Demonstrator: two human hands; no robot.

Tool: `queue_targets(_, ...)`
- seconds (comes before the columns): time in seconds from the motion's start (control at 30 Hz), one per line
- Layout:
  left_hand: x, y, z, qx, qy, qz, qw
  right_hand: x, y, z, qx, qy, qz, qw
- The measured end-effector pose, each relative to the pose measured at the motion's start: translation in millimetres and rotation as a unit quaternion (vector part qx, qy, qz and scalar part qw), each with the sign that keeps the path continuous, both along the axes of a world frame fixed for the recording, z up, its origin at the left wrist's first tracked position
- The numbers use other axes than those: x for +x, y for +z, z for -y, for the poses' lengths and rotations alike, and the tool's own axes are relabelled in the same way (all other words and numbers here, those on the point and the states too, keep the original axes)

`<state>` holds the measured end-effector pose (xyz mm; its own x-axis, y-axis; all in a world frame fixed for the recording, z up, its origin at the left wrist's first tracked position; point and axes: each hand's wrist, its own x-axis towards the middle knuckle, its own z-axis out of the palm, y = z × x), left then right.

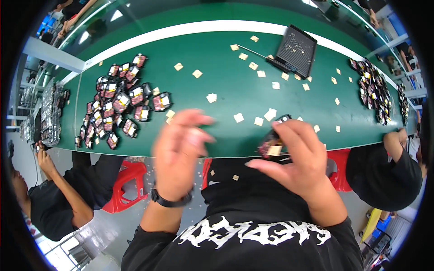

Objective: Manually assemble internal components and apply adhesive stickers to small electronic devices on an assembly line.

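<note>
My right hand (298, 158) holds a small black plastic pack (270, 142) with a pinkish-red label, near the table's front edge. A cream paper square (274, 151) shows on the pack, whose far side my fingers partly cover. To the left, my left hand (178, 142) is raised over the edge, somewhat blurred by motion. Its fingers are bent but apart, and I see nothing between them. Beyond the hands, several cream squares (238, 118) lie scattered on the green table (226, 72).
Many similar black packs (108, 101) are heaped at left, and another pile (374, 90) lies far right. A ridged black tray (296, 50) rests at the back, beside a thin rod (251, 51). People sit on both sides, near red stools (129, 187).
</note>
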<state>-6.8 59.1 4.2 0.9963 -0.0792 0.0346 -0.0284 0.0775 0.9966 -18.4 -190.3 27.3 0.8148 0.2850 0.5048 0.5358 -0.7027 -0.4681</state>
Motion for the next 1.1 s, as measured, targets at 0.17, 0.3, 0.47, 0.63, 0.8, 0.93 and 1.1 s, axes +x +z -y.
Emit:
queue_targets(0.17, -7.9, -7.9, 40.6, -0.301, -0.237, -0.248, 0.890, -1.8, 3.2, -14.7, -0.007, -0.001, -0.068, 0.998)
queue_targets(0.3, -2.1, -12.2, 41.1, -0.240, -0.210, -0.253, 0.913, -7.5, 2.7, -1.5, 0.123, -0.013, -0.167, 0.978)
queue_targets(0.47, -2.4, -11.1, 44.7, -0.065, -0.179, -0.175, 0.966, -18.2, 2.4, -0.8, 0.223, -0.090, -0.277, 0.930)
queue_targets(0.63, -1.3, -15.4, 44.4, 0.033, -0.170, -0.103, 0.980, -20.4, 2.2, -3.5, 0.212, -0.066, -0.370, 0.902)
queue_targets(0.8, 1.7, -18.3, 43.0, 0.046, -0.167, -0.115, 0.978, -22.0, -7.1, -8.3, 0.355, -0.021, -0.416, 0.837)
queue_targets(0.93, 2.5, -20.2, 43.2, 0.034, -0.167, -0.119, 0.978, -15.4, 6.0, -6.8, 0.348, -0.022, -0.516, 0.782)
queue_targets(1.1, 4.3, -13.7, 43.7, 0.099, -0.175, -0.098, 0.975, -8.2, 1.3, -13.5, 0.365, -0.043, -0.596, 0.714)
